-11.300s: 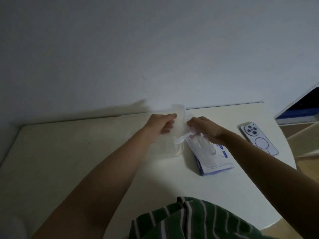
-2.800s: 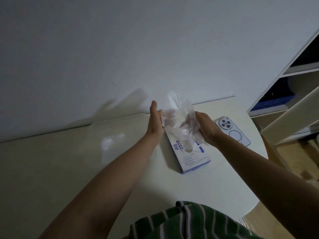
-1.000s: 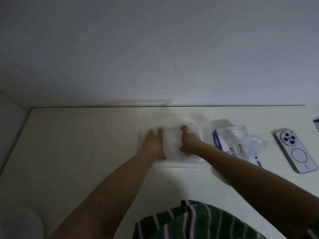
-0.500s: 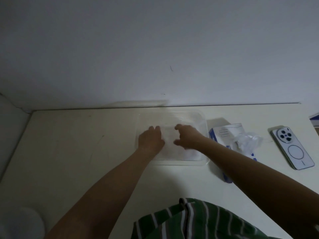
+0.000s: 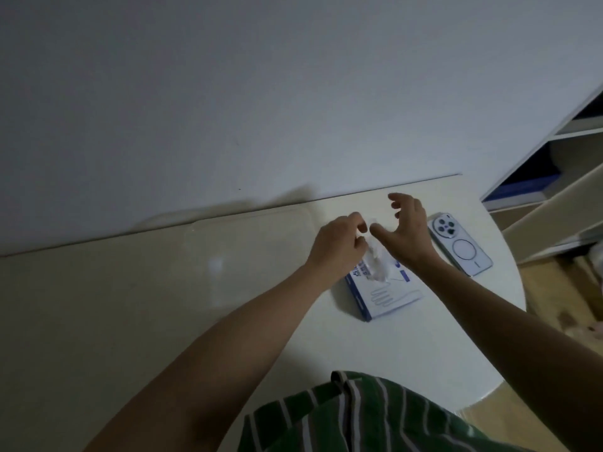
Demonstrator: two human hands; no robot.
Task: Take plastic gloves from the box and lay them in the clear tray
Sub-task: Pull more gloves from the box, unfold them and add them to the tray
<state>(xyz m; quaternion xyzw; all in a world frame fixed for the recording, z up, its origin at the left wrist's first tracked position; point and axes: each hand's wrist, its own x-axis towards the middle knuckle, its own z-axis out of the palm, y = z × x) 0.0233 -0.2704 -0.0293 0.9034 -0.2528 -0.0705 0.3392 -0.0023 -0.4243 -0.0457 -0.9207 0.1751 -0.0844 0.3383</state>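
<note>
A white and blue glove box (image 5: 388, 293) lies flat on the table, right of centre. A crumpled clear plastic glove (image 5: 375, 259) sticks up out of its top. My left hand (image 5: 339, 246) pinches the upper end of this glove above the box. My right hand (image 5: 406, 233) hovers just right of the glove, fingers spread and loosely curved, holding nothing. The clear tray (image 5: 195, 252) sits left of the box near the wall, faint and hard to make out, with pale gloves inside.
A white phone (image 5: 461, 246) lies face down right of the box. The round table edge (image 5: 509, 353) curves away at the right. White shelving (image 5: 554, 177) stands beyond it. My green striped shirt (image 5: 359, 415) fills the bottom.
Both hands left the tray and moved right to the glove box. My left hand has taken hold of the glove sticking out of it. The view swung right.
</note>
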